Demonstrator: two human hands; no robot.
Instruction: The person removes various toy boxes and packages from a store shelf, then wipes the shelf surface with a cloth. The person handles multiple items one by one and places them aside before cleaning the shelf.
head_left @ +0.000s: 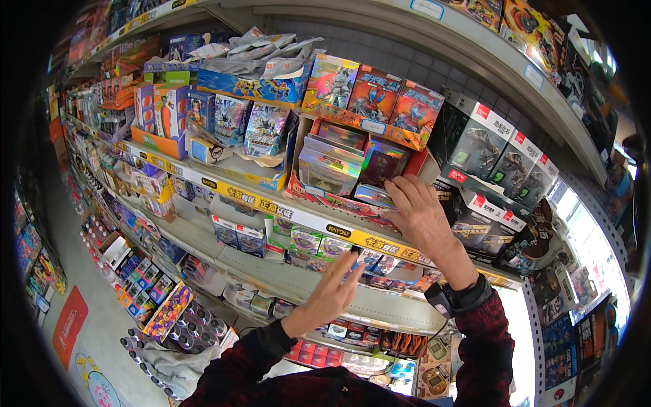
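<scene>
On the upper shelf a red-edged display box (308,192) holds several small shiny boxes. My right hand (424,211) reaches into its right side, fingers bent over the end of a low shiny box (374,195), with the thumb lower at the display's front. Some fingertips are partly hidden against the box. To its left stand clear-fronted holographic boxes (330,169), and behind is a dark-faced shiny box (385,161). My left hand (330,293) hangs in front of the lower shelf, fingers stretched out and apart, holding nothing.
Above the display stands a row of orange figure-picture boxes (375,95). Silver foil packets (264,57) fill a blue tray to the left. Black-and-white toy boxes (498,146) stand at the right. A yellow-and-white label strip (298,216) edges the shelf. Bottles (193,332) stand near the floor.
</scene>
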